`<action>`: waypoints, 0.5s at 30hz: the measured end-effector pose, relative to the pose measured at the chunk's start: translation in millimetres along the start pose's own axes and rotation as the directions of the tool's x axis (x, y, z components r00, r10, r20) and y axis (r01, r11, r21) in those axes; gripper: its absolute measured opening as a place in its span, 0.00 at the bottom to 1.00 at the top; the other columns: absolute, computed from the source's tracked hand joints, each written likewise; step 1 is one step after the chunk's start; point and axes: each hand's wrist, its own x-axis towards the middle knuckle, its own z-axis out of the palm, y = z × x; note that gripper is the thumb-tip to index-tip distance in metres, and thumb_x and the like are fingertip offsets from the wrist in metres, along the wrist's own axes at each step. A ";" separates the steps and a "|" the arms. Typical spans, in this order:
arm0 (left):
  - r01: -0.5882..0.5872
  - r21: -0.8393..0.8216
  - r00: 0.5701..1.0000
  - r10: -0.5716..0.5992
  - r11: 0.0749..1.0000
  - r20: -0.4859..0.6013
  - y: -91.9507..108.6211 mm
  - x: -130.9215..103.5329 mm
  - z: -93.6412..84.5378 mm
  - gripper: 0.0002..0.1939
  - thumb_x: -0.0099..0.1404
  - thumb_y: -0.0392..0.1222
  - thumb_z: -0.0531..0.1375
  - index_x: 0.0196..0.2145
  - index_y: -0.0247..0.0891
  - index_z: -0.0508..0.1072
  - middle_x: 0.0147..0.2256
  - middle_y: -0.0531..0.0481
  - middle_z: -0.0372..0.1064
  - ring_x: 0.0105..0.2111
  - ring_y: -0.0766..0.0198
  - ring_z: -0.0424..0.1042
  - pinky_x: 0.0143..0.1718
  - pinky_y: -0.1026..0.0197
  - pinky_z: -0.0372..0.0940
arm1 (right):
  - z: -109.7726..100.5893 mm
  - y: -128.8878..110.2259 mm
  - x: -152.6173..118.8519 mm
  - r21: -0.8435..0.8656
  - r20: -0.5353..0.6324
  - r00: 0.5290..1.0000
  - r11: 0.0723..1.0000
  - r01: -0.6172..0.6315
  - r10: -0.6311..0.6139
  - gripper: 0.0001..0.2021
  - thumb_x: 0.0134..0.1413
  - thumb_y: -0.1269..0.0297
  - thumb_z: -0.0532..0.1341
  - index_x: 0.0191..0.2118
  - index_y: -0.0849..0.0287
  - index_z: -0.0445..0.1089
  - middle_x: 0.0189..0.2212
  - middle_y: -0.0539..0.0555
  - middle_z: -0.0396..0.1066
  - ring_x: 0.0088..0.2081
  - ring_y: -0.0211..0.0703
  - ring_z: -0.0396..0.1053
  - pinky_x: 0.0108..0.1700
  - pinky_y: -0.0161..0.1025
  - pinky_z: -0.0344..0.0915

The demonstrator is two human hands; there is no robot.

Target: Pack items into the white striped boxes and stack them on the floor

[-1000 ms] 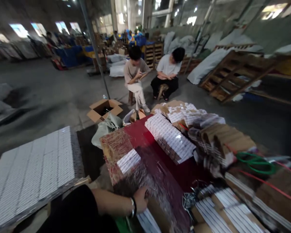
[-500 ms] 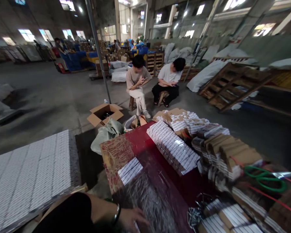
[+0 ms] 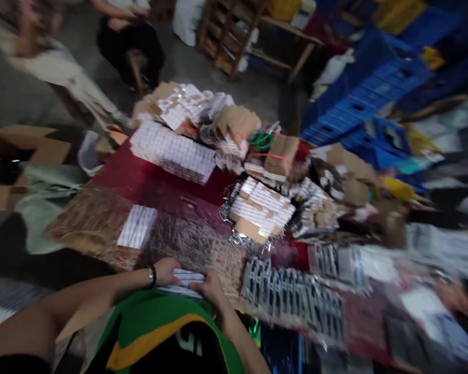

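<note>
Close to my body, at the table's near edge, my left hand and my right hand grip opposite ends of a small stack of white striped cards. A similar white striped piece lies flat on the worn table covering beyond my left hand. Farther back stands a long block of stacked white striped pieces. Right of it, metal hooks surround a pile of striped and brown cards. The picture is blurred.
The red table also bears rows of grey packaged items at the right and bundles of brown card along the back. Blue crates, an open carton and two seated people are beyond. Another person's hand shows far right.
The view has swung right and down. My right hand has come into view, and both hands now hold the cards near my body, where only my left hand showed over the table.
</note>
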 end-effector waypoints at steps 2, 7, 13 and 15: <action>0.027 0.039 0.998 -0.025 0.999 -0.065 3.3 15.5 4.1 0.17 0.61 0.53 0.65 0.40 0.41 0.86 0.40 0.44 0.84 0.44 0.46 0.82 0.46 0.53 0.72 | -9.5 1.4 14.4 0.094 -0.232 0.973 0.995 0.046 -0.023 0.23 0.35 0.44 0.76 0.34 0.53 0.79 0.30 0.52 0.78 0.38 0.56 0.76 0.45 0.51 0.75; -0.102 -0.102 0.958 0.070 0.989 -0.277 32.6 75.4 -12.3 0.25 0.72 0.56 0.52 0.48 0.38 0.83 0.45 0.42 0.84 0.45 0.49 0.81 0.49 0.52 0.74 | -31.4 -3.9 46.9 0.628 -0.396 0.912 0.756 0.185 0.106 0.26 0.44 0.45 0.72 0.48 0.52 0.73 0.43 0.55 0.80 0.44 0.52 0.78 0.43 0.46 0.77; -0.358 -0.067 0.924 0.343 0.931 -0.170 110.7 160.1 -63.3 0.32 0.76 0.60 0.47 0.57 0.34 0.77 0.54 0.38 0.81 0.52 0.49 0.79 0.57 0.51 0.72 | -68.0 -30.1 74.1 0.771 -0.433 0.899 0.542 0.336 0.058 0.24 0.33 0.64 0.71 0.43 0.53 0.69 0.35 0.46 0.78 0.37 0.44 0.76 0.41 0.39 0.76; -0.394 -0.022 0.908 0.385 0.919 -0.163 128.5 169.9 -55.9 0.29 0.77 0.57 0.48 0.62 0.35 0.73 0.54 0.37 0.80 0.52 0.48 0.79 0.58 0.48 0.71 | -81.2 -33.8 75.8 0.819 -0.416 0.908 0.448 0.358 0.035 0.25 0.31 0.68 0.70 0.43 0.53 0.69 0.37 0.45 0.79 0.39 0.43 0.77 0.43 0.39 0.77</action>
